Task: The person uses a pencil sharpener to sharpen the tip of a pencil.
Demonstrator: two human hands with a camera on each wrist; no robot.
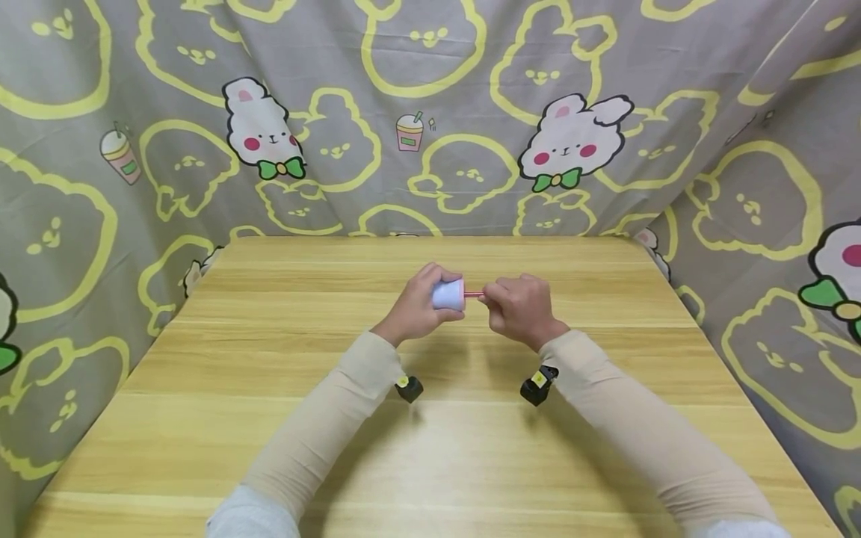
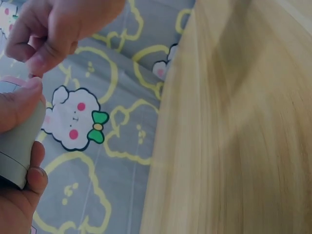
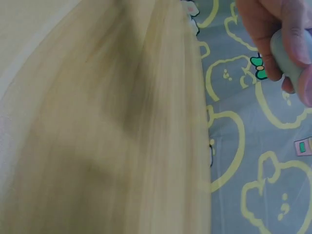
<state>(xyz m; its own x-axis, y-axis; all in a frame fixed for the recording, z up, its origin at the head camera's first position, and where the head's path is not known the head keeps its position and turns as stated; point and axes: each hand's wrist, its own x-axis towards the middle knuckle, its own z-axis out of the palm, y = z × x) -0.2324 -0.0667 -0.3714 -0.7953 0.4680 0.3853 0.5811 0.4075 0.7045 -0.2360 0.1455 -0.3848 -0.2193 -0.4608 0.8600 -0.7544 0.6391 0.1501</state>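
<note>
My left hand [image 1: 418, 305] grips a small light-blue cylinder [image 1: 445, 296] with a pink end, lying sideways above the table. From the pink end a thin red stick [image 1: 474, 294] runs straight to my right hand [image 1: 523, 305], whose thumb and curled fingers pinch it. In the left wrist view the cylinder [image 2: 20, 131] looks grey and rounded, with a seam and a dark base; the left thumb lies near its pink end. The right wrist view catches the left hand [image 3: 261, 29] around the cylinder [image 3: 288, 58]. The far end of the stick is hidden inside the right hand.
A wooden table [image 1: 269, 418] stretches under both arms. Grey patterned cloth [image 1: 464, 67] hangs behind it and along both sides. A small black camera sits below each wrist, the left one [image 1: 409, 388] and the right one [image 1: 538, 385].
</note>
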